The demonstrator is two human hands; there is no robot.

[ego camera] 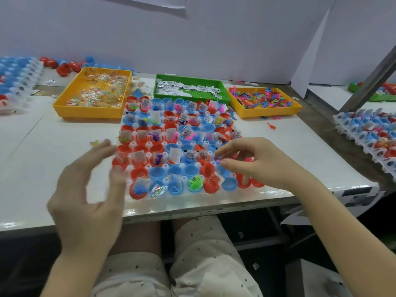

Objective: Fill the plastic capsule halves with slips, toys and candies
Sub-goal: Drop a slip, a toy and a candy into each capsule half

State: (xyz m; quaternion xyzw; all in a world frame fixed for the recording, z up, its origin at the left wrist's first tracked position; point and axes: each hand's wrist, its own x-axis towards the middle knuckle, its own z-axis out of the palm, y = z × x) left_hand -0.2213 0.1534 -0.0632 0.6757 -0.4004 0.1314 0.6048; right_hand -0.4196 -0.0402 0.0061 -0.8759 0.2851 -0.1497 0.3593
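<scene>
A clear holder tray (147,199) at the table's near edge carries rows of red and blue capsule halves (157,172), many holding paper slips, small toys or candy packets. My left hand (90,196) hovers blurred at the tray's left side, fingers apart, nothing in it. My right hand (255,161) reaches over the tray's right part with thumb and forefinger pinched near a small pink piece; whether it grips it is unclear. Behind stand a yellow tray of candies (64,103), a green tray of slips (222,95) and a yellow tray of toys (267,113).
More racks of capsule halves stand at the far left (19,80) and far right (368,133). Loose red and blue halves (64,69) lie behind the candy tray. A metal post (368,82) slants at the right. My knees are under the table.
</scene>
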